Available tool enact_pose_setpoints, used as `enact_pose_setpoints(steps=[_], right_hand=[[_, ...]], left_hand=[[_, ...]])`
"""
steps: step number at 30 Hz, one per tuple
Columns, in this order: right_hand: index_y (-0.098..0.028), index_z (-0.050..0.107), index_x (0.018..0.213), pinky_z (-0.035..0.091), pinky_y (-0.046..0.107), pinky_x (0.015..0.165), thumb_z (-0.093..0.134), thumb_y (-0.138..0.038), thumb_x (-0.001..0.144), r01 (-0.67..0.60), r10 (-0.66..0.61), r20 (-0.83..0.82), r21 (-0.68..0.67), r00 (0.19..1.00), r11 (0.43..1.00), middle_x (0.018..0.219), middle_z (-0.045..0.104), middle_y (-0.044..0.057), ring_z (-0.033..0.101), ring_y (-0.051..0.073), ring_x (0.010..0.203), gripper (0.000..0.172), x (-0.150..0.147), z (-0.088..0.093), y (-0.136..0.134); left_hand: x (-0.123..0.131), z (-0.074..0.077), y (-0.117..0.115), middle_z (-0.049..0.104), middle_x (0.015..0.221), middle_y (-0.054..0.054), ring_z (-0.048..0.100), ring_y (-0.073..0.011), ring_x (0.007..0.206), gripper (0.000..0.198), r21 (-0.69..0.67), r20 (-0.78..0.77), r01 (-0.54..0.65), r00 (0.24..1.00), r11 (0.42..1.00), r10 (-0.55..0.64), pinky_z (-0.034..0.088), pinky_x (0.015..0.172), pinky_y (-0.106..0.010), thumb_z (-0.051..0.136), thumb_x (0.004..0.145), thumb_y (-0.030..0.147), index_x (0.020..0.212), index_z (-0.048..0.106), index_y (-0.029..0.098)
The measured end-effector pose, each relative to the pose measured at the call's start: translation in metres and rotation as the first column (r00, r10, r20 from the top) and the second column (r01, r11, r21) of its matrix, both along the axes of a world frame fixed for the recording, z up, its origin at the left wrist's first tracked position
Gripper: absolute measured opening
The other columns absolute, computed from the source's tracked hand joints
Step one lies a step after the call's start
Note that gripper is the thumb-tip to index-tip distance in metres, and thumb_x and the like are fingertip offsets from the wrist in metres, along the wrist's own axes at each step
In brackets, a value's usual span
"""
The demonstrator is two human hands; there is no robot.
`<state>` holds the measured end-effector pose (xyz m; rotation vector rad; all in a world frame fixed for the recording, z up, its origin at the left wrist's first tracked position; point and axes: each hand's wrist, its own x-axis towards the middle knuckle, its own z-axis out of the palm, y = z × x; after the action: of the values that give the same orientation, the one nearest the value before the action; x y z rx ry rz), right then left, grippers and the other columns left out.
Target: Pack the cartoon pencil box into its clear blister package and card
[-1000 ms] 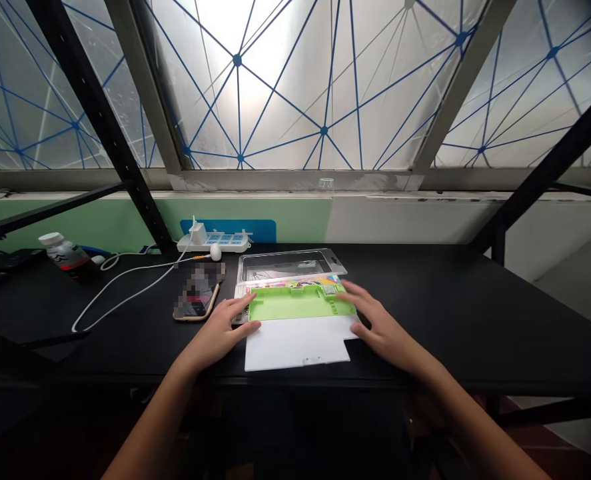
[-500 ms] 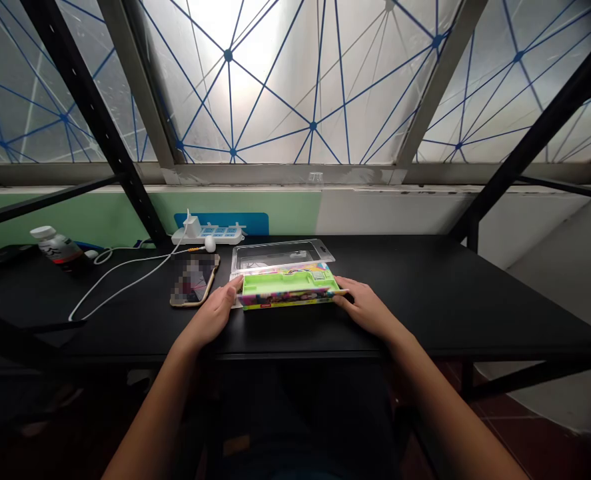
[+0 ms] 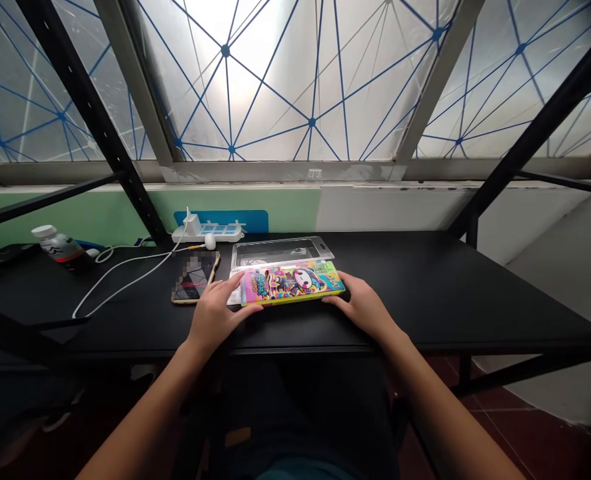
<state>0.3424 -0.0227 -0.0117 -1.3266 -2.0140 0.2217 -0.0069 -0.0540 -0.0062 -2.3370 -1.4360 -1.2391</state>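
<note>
A colourful cartoon-printed pencil case lies closed on the black table, near its front edge. My left hand rests at the case's left end with fingers curled against it. My right hand presses against the case's right end, thumb and fingers around its corner. Just behind the case lies a clear plastic packaging tray.
A phone lies left of the case, with a white cable running to a power strip at the back. A bottle lies at the far left. Black shelf posts stand at both sides; window behind.
The case's lid, open flat with its green inside showing a second ago, has been folded over and now lies closed, printed side up. Both hands stayed at its ends.
</note>
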Motion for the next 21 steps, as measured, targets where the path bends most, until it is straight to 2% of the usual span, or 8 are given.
enact_pose_setpoints(steps=[3,5,8,12,14,17,21], right_hand=[[-0.021,0.057,0.138,0.048,0.052,0.104,0.067,-0.054,0.088,0.032,-0.027,-0.076,0.067,0.997,0.997,0.136,0.067,0.014,0.062,0.037,0.124,0.061,-0.003,0.006,0.013],[-0.02,0.054,0.141,0.05,0.05,0.102,0.064,-0.055,0.09,0.052,-0.041,-0.124,0.089,0.991,0.995,0.136,0.067,0.015,0.063,0.037,0.122,0.063,-0.007,0.013,0.029],[-0.021,0.052,0.144,0.053,0.047,0.096,0.056,-0.057,0.095,0.07,-0.053,-0.172,0.093,0.984,0.993,0.129,0.071,0.013,0.067,0.035,0.115,0.061,-0.016,0.021,0.061],[-0.021,0.049,0.147,0.052,0.045,0.098,0.046,-0.059,0.098,0.059,-0.046,-0.173,0.068,0.984,0.996,0.133,0.069,0.013,0.066,0.033,0.119,0.062,-0.032,0.014,0.1],[-0.019,0.053,0.144,0.049,0.046,0.103,0.047,-0.061,0.097,0.063,-0.056,-0.147,0.042,0.988,0.997,0.142,0.062,0.016,0.061,0.034,0.127,0.063,-0.037,0.006,0.113],[-0.016,0.058,0.138,0.041,0.047,0.112,0.047,-0.064,0.096,0.08,-0.079,-0.103,0.009,0.992,0.997,0.154,0.048,0.019,0.05,0.035,0.139,0.065,-0.038,-0.006,0.123],[-0.017,0.058,0.137,0.039,0.044,0.114,0.041,-0.062,0.099,0.074,-0.075,-0.05,-0.01,0.996,0.997,0.149,0.054,0.018,0.049,0.031,0.139,0.061,-0.034,-0.014,0.121]], left_hand=[[0.004,0.006,0.012,0.073,0.126,-0.013,0.07,-0.0325,0.113,0.063,0.091,-0.012,-0.017,1.0,0.996,0.018,0.05,0.102,-0.047,0.068,0.089,0.059,0.14,0.057,0.023],[0.007,0.013,0.03,0.071,0.131,-0.013,0.066,-0.0334,0.121,0.061,0.053,-0.04,-0.028,0.999,0.998,0.03,0.048,0.105,-0.048,0.069,0.09,0.056,0.14,0.057,0.023],[0.013,0.023,0.063,0.074,0.125,-0.013,0.069,-0.0319,0.116,0.052,0.012,-0.037,-0.065,0.997,0.998,0.065,0.049,0.103,-0.048,0.069,0.093,0.047,0.137,0.059,0.021],[0.018,0.024,0.097,0.066,0.138,-0.014,0.059,-0.0289,0.132,0.049,-0.035,-0.028,-0.131,0.991,0.991,0.13,0.047,0.108,-0.045,0.067,0.095,0.038,0.14,0.057,0.021],[0.02,0.019,0.103,0.061,0.145,-0.017,0.053,-0.0287,0.139,0.049,-0.069,-0.039,-0.177,0.984,0.982,0.174,0.044,0.111,-0.046,0.062,0.098,0.036,0.143,0.054,0.019],[0.022,0.009,0.101,0.059,0.146,-0.019,0.048,-0.0329,0.143,0.048,-0.14,-0.095,-0.241,0.969,0.96,0.23,0.038,0.114,-0.056,0.055,0.101,0.035,0.145,0.052,0.017],[0.021,0.003,0.094,0.059,0.147,-0.018,0.041,-0.0362,0.146,0.048,-0.227,-0.196,-0.292,0.948,0.929,0.25,0.032,0.114,-0.064,0.043,0.104,0.038,0.148,0.05,0.019]])
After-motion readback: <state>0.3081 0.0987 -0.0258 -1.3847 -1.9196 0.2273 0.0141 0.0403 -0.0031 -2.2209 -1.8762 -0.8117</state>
